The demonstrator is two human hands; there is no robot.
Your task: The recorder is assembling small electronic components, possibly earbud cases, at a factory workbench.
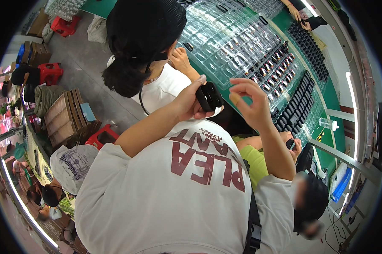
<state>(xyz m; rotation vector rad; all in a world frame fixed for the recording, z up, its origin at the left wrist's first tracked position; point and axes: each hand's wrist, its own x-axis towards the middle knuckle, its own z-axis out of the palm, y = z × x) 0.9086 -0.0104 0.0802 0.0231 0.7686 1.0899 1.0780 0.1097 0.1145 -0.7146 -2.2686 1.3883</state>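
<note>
A small black earbud case (209, 96), rounded and with its lid raised, sits in my left hand (187, 103), whose fingers wrap it from below and behind. Just to its right, my right hand (254, 106) is raised with thumb and fingers apart, and nothing shows between them. Beyond it, on the green table, clear plastic trays (225, 51) carry rows of small dark, shiny parts (275, 70). Several black cases (297, 103) stand in packed rows at the right. What lies inside the held case is too small to tell.
Close at my left, a co-worker in white (161, 91) reaches toward the trays. At my right, another co-worker in yellow-green (256, 163) handles a small dark object. A clear bottle (328, 124) stands on the table's right part. Behind left are stacked cartons (68, 116) and red stools (103, 134).
</note>
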